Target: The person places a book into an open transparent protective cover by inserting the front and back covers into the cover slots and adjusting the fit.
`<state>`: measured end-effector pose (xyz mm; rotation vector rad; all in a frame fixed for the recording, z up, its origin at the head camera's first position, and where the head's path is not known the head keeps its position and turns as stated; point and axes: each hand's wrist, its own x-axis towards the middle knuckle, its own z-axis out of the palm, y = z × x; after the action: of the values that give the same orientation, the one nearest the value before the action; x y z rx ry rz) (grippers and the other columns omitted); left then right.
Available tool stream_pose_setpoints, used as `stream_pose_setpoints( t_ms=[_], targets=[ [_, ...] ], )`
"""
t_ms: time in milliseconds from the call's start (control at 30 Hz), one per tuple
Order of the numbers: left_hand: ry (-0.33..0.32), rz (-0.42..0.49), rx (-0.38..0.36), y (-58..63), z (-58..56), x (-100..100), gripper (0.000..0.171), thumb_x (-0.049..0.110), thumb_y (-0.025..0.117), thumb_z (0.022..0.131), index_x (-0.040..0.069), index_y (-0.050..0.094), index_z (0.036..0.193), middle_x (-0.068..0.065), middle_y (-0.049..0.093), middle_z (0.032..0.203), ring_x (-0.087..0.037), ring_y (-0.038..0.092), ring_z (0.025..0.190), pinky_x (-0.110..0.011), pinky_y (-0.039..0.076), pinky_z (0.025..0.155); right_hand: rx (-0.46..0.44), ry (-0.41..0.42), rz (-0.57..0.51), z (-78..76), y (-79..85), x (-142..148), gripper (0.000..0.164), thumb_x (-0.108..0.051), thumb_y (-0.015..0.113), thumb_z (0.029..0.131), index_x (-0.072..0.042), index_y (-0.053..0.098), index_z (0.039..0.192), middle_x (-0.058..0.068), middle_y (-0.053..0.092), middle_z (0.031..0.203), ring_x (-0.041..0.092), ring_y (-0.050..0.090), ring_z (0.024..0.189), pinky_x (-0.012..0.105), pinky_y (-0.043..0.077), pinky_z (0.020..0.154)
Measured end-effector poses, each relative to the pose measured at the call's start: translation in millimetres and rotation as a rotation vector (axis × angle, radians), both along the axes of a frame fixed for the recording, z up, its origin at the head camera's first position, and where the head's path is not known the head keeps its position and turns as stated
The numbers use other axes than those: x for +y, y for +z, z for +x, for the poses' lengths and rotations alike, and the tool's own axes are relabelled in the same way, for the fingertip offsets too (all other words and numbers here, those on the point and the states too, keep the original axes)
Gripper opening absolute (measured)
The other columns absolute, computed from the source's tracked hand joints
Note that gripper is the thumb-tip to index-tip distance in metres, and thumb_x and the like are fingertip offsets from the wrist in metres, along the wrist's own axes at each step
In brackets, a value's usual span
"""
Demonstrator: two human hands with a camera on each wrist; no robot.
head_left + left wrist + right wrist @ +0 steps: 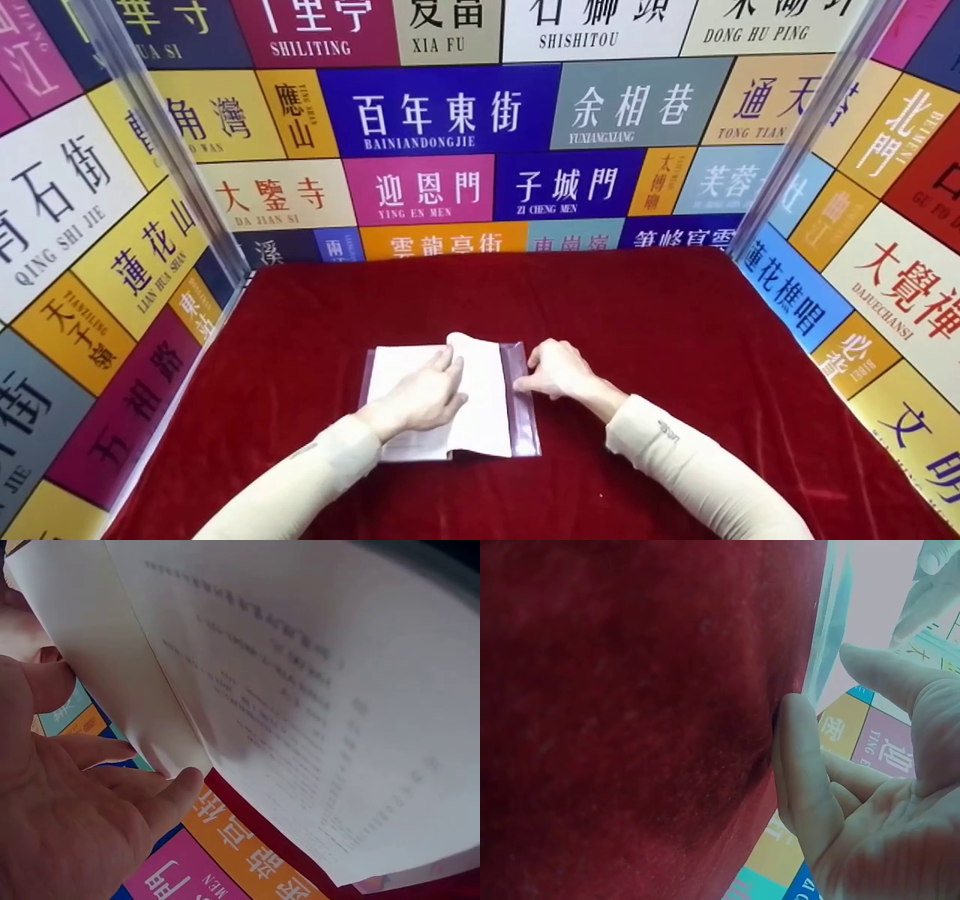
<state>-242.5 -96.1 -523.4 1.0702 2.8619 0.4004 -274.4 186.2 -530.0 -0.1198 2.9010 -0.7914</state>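
Observation:
An open book (484,397) with white pages lies on the red cloth, in a clear purplish cover (525,420) that shows past the pages on both sides. My left hand (420,397) lies over the middle of the spread, its fingers extended. In the left wrist view, its fingertips are beside a blank, curving page (97,622), next to a page of print (277,667). At the book's right edge is my right hand (561,371), thumb over the cover strip. The right wrist view shows its thumb and index finger (799,735) apart on either side of the cover's edge.
Red velvety cloth (637,315) spreads under and around the book. Panels of colourful printed place names (450,112) stand behind and on both sides, with clear upright posts (172,142) at the back corners.

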Motion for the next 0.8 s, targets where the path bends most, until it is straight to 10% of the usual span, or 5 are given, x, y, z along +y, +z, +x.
stream_pose_setpoints(
  t_ms=[467, 567, 700, 800],
  targets=[
    [0.023, -0.112, -0.004, -5.2, 1.4, 18, 0.07, 0.031, 0.058, 0.113, -0.016, 0.042, 0.163, -0.045, 0.032, 0.173, -0.06, 0.045, 0.159, -0.061, 0.048, 0.129, -0.091, -0.057, -0.161, -8.2, -0.9, 8, 0.026, -0.02, 0.097, 0.082, -0.002, 0.084, 0.096, 0.009, 0.079, 0.065, 0.017, 0.074, 0.051, 0.032, 0.064, 0.051],
    [0.019, -0.128, 0.042, -51.8, -23.1, 19, 0.077, 0.041, 0.055, 0.114, -0.012, 0.039, 0.167, -0.043, 0.028, 0.177, -0.06, 0.043, 0.161, -0.061, 0.047, 0.13, -0.097, -0.054, -0.174, -8.5, -1.3, 9, 0.023, -0.018, 0.095, 0.083, -0.002, 0.084, 0.096, 0.009, 0.079, 0.065, 0.016, 0.074, 0.051, 0.031, 0.064, 0.051],
    [0.025, -0.165, 0.077, -59.8, -27.5, 25, 0.078, 0.045, 0.055, 0.113, -0.01, 0.041, 0.167, -0.041, 0.032, 0.176, -0.062, 0.047, 0.156, -0.064, 0.05, 0.126, -0.104, -0.054, -0.191, -7.9, -1.2, 9, 0.023, -0.015, 0.094, 0.084, -0.001, 0.083, 0.099, 0.009, 0.079, 0.066, 0.016, 0.074, 0.053, 0.031, 0.064, 0.052],
    [0.037, -0.172, 0.055, -16.9, -4.0, 32, 0.073, 0.038, 0.063, 0.111, -0.012, 0.048, 0.161, -0.041, 0.042, 0.171, -0.062, 0.051, 0.152, -0.065, 0.052, 0.124, -0.103, -0.047, -0.202, -6.8, -1.0, 9, 0.022, -0.013, 0.092, 0.084, 0.001, 0.082, 0.099, 0.011, 0.079, 0.067, 0.016, 0.074, 0.054, 0.03, 0.064, 0.053]
  ],
)
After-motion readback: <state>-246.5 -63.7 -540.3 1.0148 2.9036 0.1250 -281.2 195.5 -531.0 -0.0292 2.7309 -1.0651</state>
